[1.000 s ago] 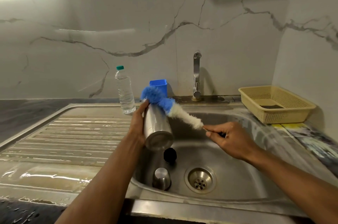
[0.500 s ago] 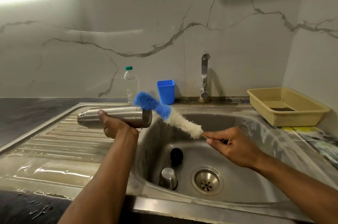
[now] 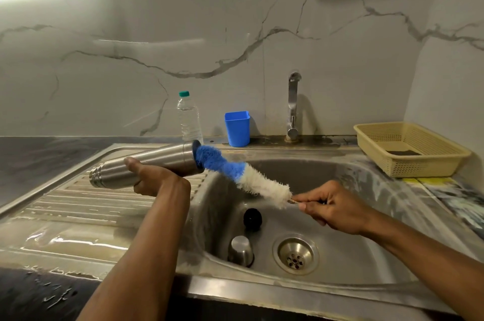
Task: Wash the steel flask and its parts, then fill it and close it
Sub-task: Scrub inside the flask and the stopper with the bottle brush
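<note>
My left hand [image 3: 154, 179] grips the steel flask [image 3: 157, 164], held sideways over the drainboard with its open mouth facing right. My right hand [image 3: 332, 206] pinches the handle of a bottle brush [image 3: 243, 175] with blue and white bristles. The blue tip sits at the flask's mouth, just entering it. In the sink basin [image 3: 340, 255] lie the black stopper [image 3: 252, 219] and the steel cup lid [image 3: 241, 250], mouth down, left of the drain [image 3: 295, 254].
A tap [image 3: 293, 105] stands behind the basin. A blue plastic cup [image 3: 237, 128] and a clear water bottle [image 3: 189, 119] stand at the back. A beige basket [image 3: 408, 147] sits on the right counter. The drainboard [image 3: 65, 205] is wet.
The flask turned from upright to sideways with its mouth to the right, and the brush's blue tip moved into the flask's mouth.
</note>
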